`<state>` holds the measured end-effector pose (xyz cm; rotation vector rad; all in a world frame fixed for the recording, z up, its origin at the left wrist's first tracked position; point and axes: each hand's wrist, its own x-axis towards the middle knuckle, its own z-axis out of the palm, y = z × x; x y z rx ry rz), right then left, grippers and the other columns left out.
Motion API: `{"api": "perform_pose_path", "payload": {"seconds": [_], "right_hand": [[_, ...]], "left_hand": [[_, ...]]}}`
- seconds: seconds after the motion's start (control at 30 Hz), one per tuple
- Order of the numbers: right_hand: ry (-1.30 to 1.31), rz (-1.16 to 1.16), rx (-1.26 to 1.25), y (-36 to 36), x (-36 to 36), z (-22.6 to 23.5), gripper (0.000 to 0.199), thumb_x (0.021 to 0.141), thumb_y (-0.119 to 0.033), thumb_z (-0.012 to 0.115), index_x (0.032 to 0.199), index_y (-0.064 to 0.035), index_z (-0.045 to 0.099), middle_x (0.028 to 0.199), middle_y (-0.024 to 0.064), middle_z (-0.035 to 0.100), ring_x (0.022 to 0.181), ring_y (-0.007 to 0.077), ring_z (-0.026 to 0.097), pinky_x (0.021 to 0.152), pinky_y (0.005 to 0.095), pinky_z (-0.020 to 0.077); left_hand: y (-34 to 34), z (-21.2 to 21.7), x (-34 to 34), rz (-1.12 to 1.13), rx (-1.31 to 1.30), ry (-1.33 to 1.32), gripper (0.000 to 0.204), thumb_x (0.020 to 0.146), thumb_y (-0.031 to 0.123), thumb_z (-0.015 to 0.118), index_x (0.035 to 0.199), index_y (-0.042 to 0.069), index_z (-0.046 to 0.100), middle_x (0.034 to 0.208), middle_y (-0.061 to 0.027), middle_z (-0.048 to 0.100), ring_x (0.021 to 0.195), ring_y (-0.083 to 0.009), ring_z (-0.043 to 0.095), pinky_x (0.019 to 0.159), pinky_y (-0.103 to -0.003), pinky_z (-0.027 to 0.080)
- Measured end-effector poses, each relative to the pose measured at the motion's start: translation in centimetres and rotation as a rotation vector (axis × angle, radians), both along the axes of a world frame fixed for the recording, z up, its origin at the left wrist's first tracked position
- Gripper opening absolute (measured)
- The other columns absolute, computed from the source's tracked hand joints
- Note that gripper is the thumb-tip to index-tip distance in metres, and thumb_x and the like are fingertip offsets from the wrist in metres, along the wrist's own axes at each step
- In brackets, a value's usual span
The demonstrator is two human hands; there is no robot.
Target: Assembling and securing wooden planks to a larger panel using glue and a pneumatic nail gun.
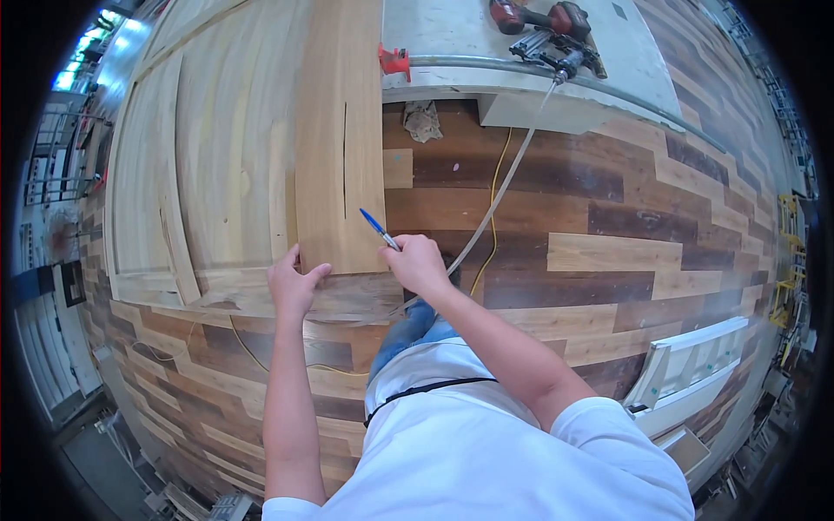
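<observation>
My right hand point(419, 263) grips a blue pen point(378, 227), its blue end pointing away to the far left over the board. Beneath it lies a long, pale wooden board point(334, 187) with a narrow dark slit along its length. My left hand point(295, 282) rests at the board's near left corner, thumb and fingers spread apart, touching the edge. Left of the board, a wide wooden panel point(221, 174) with raised strips covers the work surface. A loose wooden strip point(174, 195) lies on that panel.
A red bar clamp point(395, 62) with a long metal pipe lies along a white table point(452, 35). A red and black cordless drill point(543, 17) and an air tool point(560, 61) with a clear hose point(497, 195) are there. A yellow cord point(497, 182) crosses the wood-plank floor. White frames point(691, 369) stand at right.
</observation>
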<state>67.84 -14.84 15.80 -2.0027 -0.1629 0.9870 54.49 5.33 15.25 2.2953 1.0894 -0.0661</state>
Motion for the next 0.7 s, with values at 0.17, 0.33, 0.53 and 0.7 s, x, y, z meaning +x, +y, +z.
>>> {"api": "perform_pose_path", "payload": {"seconds": [0.17,0.33,0.53,0.7], "right_hand": [[-0.137,0.004,-0.011,0.4,-1.8,0.5,0.023,0.087,-0.022,0.052,0.086,-0.0036,0.064,0.084,0.0237,0.065,0.084,0.0432,0.062,0.077,0.0532,0.0479],[-0.168,-0.051,-0.071,1.1,-3.5,0.6,0.025,0.089,-0.026,0.052,0.090,-0.0037,0.062,0.086,0.0226,0.066,0.083,0.0434,0.062,0.077,0.0532,0.0487],[-0.191,-0.026,-0.218,2.1,-3.7,1.3,0.025,0.090,-0.028,0.051,0.093,-0.0058,0.062,0.082,0.0213,0.065,0.081,0.0432,0.061,0.072,0.0512,0.0480],[-0.197,-0.053,-0.246,2.5,-4.1,1.7,0.027,0.090,-0.029,0.050,0.089,-0.0046,0.063,0.082,0.0215,0.065,0.083,0.0421,0.062,0.074,0.0519,0.0484]], "left_hand": [[-0.4,1.4,0.9,0.014,-0.136,-0.075,0.056,0.062,0.019,0.084,0.112,0.000,0.065,0.090,-0.0160,0.069,0.083,-0.0274,0.064,0.077,-0.037,0.050],[0.5,1.5,0.6,-0.020,-0.170,-0.103,0.046,0.065,0.015,0.082,0.106,0.000,0.067,0.086,-0.0155,0.070,0.075,-0.0234,0.066,0.071,-0.034,0.051],[2.5,1.1,0.3,-0.078,-0.258,-0.041,0.040,0.069,0.020,0.079,0.103,0.003,0.069,0.086,-0.0151,0.069,0.077,-0.0250,0.066,0.072,-0.036,0.051],[3.8,0.4,0.0,-0.175,-0.233,-0.046,0.040,0.069,0.028,0.079,0.102,0.005,0.070,0.087,-0.0154,0.068,0.079,-0.0275,0.066,0.070,-0.037,0.050]]}}
